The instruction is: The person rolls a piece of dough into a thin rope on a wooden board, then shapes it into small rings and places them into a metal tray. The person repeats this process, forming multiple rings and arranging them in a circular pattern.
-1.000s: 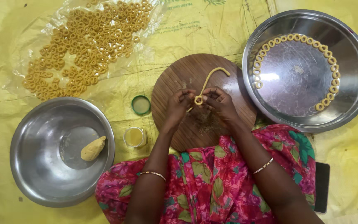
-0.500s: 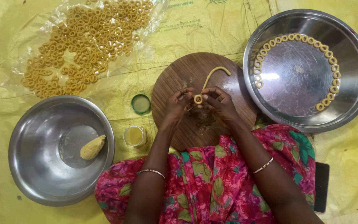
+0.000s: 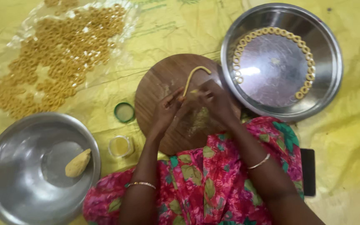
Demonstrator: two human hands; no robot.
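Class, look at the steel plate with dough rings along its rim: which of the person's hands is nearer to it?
Right. The right hand works on the wooden board just beside the steel plate, near its lower-left rim. The left hand is farther along the board, away from the plate.

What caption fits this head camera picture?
Two hands pinch a dough rope on a round wooden board.

Warm, even light; glare on the steel plate; soft focus, slightly blurred throughout.

Pink floral garment, thin bangles
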